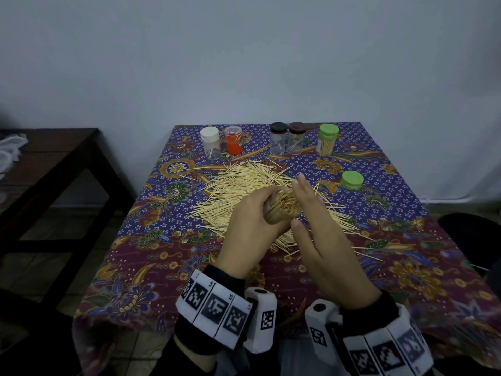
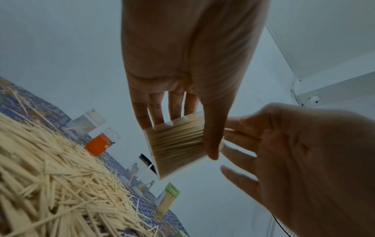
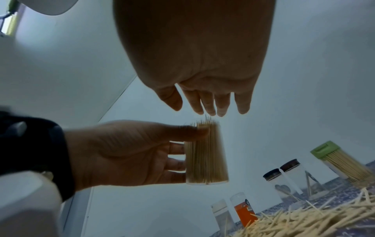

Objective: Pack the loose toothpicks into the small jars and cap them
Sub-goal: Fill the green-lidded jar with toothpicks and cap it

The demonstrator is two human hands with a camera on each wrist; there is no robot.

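The left hand [image 3: 129, 154] gripped a clear jar [image 3: 206, 154] packed with toothpicks above the counter [image 1: 393, 240]; the right hand [image 1: 322, 240] hovered beside it, fingers spread.

text: none legible | wrist bands [image 1: 217, 308]: square coded markers only (tiny corner characters unreadable)
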